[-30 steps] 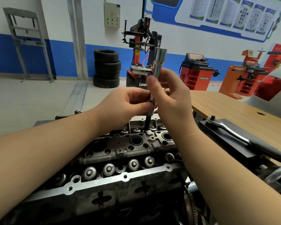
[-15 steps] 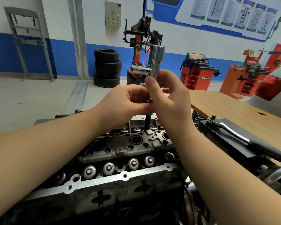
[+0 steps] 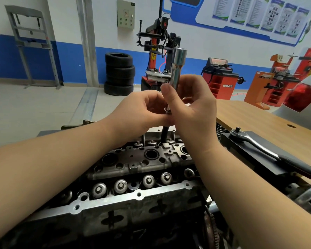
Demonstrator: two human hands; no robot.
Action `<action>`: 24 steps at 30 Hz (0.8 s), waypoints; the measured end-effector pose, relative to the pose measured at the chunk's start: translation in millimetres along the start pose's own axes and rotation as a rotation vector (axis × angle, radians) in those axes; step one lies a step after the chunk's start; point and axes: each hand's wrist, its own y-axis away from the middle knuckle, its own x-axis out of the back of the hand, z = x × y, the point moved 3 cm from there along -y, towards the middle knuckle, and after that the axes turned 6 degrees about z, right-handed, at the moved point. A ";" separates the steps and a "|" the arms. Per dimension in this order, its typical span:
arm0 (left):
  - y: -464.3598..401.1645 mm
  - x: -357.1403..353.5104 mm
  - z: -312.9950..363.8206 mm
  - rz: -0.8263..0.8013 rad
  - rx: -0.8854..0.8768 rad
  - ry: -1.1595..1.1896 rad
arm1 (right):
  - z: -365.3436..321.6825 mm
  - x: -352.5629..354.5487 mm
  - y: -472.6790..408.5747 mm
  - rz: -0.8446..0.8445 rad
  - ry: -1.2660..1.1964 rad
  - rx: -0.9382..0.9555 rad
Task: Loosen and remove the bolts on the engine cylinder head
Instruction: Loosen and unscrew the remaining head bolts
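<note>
The dark engine cylinder head (image 3: 144,164) fills the lower middle, with valve springs in rows and open round bores. A long black bolt (image 3: 164,135) stands upright with its lower end at the head's far row. On its top sits a chrome deep socket (image 3: 177,69), pointing up. My right hand (image 3: 190,105) grips the socket's lower part, thumb in front. My left hand (image 3: 142,110) pinches the bolt just under the socket, near a small washer (image 3: 167,110).
A chrome ratchet wrench (image 3: 255,142) lies on a black box (image 3: 258,159) to the right of the engine. Behind it is a wooden table (image 3: 258,119). Stacked tyres (image 3: 119,73), a tyre changer (image 3: 160,51) and orange-red machines (image 3: 221,79) stand far back.
Both hands hold the socket and bolt in nearly the same place. The socket has tilted a little nearer upright; the fingers have shifted slightly.
</note>
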 end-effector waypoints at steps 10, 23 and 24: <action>1.9 0.3 2.8 -0.030 0.032 0.153 | 2.3 0.3 0.9 -0.012 -0.105 -0.079; 5.4 -5.9 1.3 -0.115 0.101 0.182 | 2.1 -0.7 2.2 -0.027 -0.149 -0.123; 5.6 -5.8 1.5 -0.114 0.083 0.160 | 2.2 -1.0 2.2 -0.037 -0.149 -0.127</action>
